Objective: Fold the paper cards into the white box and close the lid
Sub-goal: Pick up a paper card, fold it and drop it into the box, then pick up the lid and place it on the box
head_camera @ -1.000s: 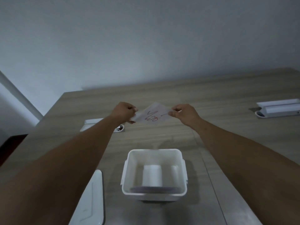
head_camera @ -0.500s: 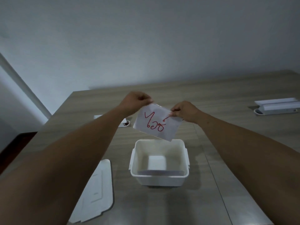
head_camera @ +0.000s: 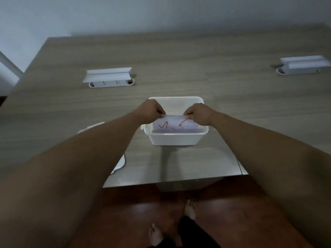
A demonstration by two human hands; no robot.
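Observation:
A white box point(head_camera: 174, 139) stands open on the wooden table, near the front edge. A white paper card point(head_camera: 174, 125) with red writing hangs upright inside it, its lower part below the rim. My left hand point(head_camera: 152, 111) pinches the card's upper left corner and my right hand point(head_camera: 198, 114) pinches the upper right corner, both just above the box's opening. More paper lies against the near wall inside the box. The white lid point(head_camera: 120, 164) lies flat to the left of the box, mostly hidden under my left forearm.
Two white pop-up socket units are set in the table, one at the back left point(head_camera: 108, 77) and one at the far right point(head_camera: 302, 65). The table's front edge point(head_camera: 175, 181) runs just below the box. Bare feet point(head_camera: 189, 209) stand on a dark red floor.
Both hands have come down and nearer with the card, from held up above the table to lowered into the box. The view has tilted downward, showing the table edge and floor.

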